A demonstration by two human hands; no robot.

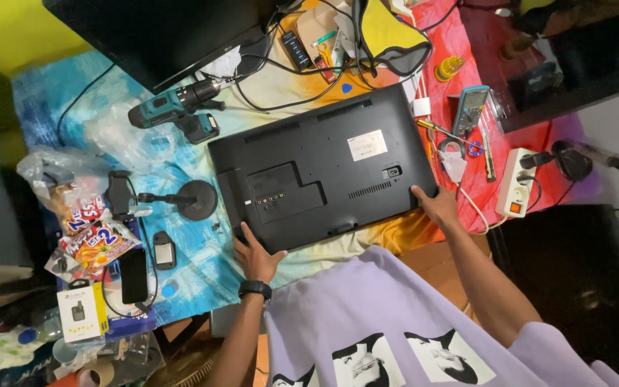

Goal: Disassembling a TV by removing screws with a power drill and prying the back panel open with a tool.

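Flat-panel monitor (pixel 320 168) sits face down mid-frame on the colourful cloth (pixel 59 93), black back cover up and, as far as I can see, fully on — no gap at the seams that I can make out. So my read: positioning done, opening not started.

My left hand (pixel 254 256) is on the lower-left corner, fingers spread flat on the back cover, thumb at the edge; not clamped on it. My right hand (pixel 435 206) grips the lower-right corner, fingers wrapped around the edge.

A second dark screen (pixel 155 32) leans across the upper left.

Cordless drill (pixel 177 109) lies upper left of the panel, just beside it, untouched. Power strip (pixel 516 183) at right, well apart from my hand. Multimeter (pixel 471 107) upper right, near the top-right corner. Small round-base stand (pixel 180 199) left of the panel. Screwdriver (pixel 435 129) just off the right edge, not picked up.

Can't tell from here whether the screws are in.
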